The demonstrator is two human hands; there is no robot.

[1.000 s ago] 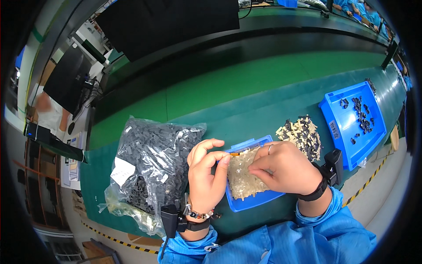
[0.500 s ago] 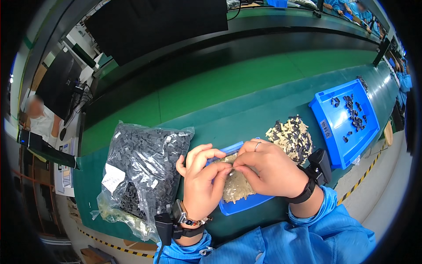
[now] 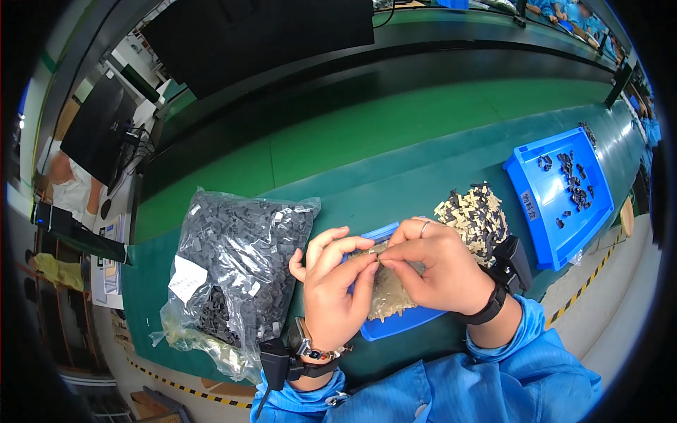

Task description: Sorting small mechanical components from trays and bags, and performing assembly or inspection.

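Note:
My left hand [image 3: 337,282] and my right hand [image 3: 438,269] meet above a small blue tray [image 3: 395,326], thumbs and forefingers pinched with the tips almost touching. What sits between the fingertips is too small to make out. Under the hands, the tray holds a heap of thin beige pieces [image 3: 390,304], partly hidden by my fingers. Beyond my right hand lies a loose pile of small beige and black pieces [image 3: 478,217] on the green table. A clear plastic bag [image 3: 243,247] full of small dark grey pieces lies left of my left hand.
A larger blue bin [image 3: 532,211] with scattered small black parts stands at the right. The green tabletop [image 3: 338,201] stretches beneath everything. A big black panel [image 3: 261,42] stands at the back. A person in white [image 3: 74,187] sits far left; people in blue [image 3: 585,21] are at the far right.
The whole view has shifted slightly, moving the scene a little to the right. Both hands keep their pinch over the tray. The person at the left has leaned a little.

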